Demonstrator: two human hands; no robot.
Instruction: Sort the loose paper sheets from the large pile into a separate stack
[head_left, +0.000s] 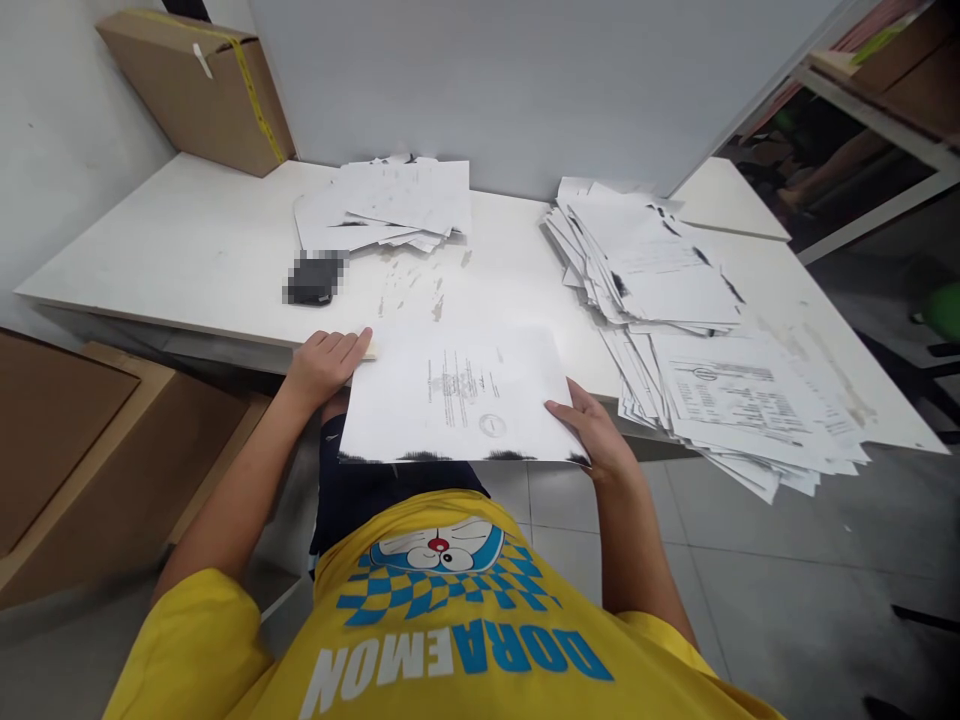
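A white printed sheet of paper [457, 395] with a round stamp mark and ragged black smudges along its near edge lies across the front edge of the desk, overhanging toward my body. My right hand [596, 435] grips its right edge, thumb on top and the other fingers mostly underneath. At the sheet's upper left corner is my left hand [326, 368], fingers curled closed. A small pale cream piece [372, 351] shows at its fingertips; its kind is not clear. Whether the sheet is single or a thin stack is hard to tell.
Messy paper piles lie on the white desk [187, 240]: one at the back [405, 200], a taller one at right [645, 260], another at front right [742, 390]. A blurred black object [315, 277] sits left. Cardboard boxes stand behind [202, 95] and lower left [112, 450].
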